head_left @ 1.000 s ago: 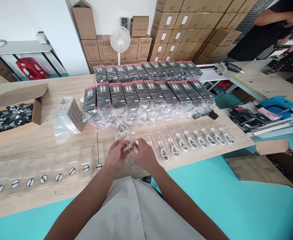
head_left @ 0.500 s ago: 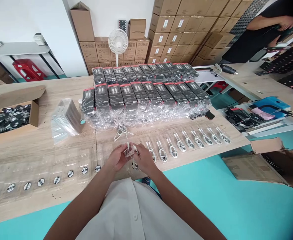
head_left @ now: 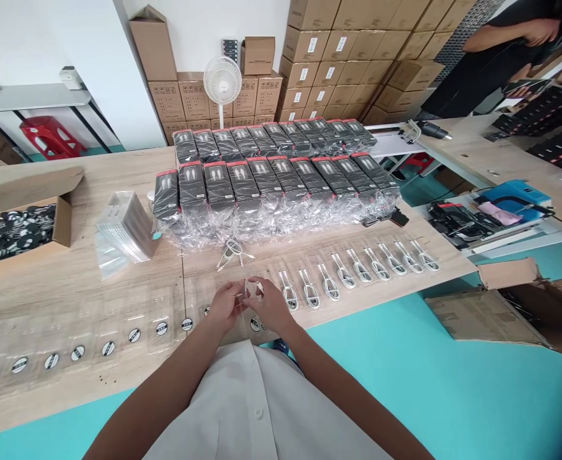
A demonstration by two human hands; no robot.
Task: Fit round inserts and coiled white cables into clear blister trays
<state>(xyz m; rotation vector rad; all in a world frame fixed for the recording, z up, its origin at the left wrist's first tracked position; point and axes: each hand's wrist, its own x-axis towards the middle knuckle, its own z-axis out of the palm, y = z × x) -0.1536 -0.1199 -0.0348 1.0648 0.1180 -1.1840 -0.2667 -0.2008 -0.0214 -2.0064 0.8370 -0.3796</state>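
My left hand (head_left: pixel 224 305) and my right hand (head_left: pixel 270 305) meet over the wooden table's front edge, both pinching a small coiled white cable (head_left: pixel 253 289) between their fingers. Right of my right hand, a row of coiled white cables (head_left: pixel 345 271) lies in clear blister trays. Left of my left hand, clear trays (head_left: pixel 134 335) each hold a round black-and-white sticker. A loose tangle of white cable (head_left: pixel 230 250) lies just beyond my hands, in front of plastic-wrapped black retail boxes (head_left: pixel 247 185).
A cardboard box of round black-and-white stickers (head_left: pixel 15 233) and a stack of clear plastic bags (head_left: pixel 125 227) sit at the table's left. A co-worker in dark clothes (head_left: pixel 482 64) stands at the upper right, beyond a side table. Stacked cartons (head_left: pixel 343 64) and a white fan (head_left: pixel 222 83) stand behind. Teal floor shows below the edge.
My hands have drawn closer together around the white cable, which looks more tightly gathered. The whole view has shifted slightly as my head moved.
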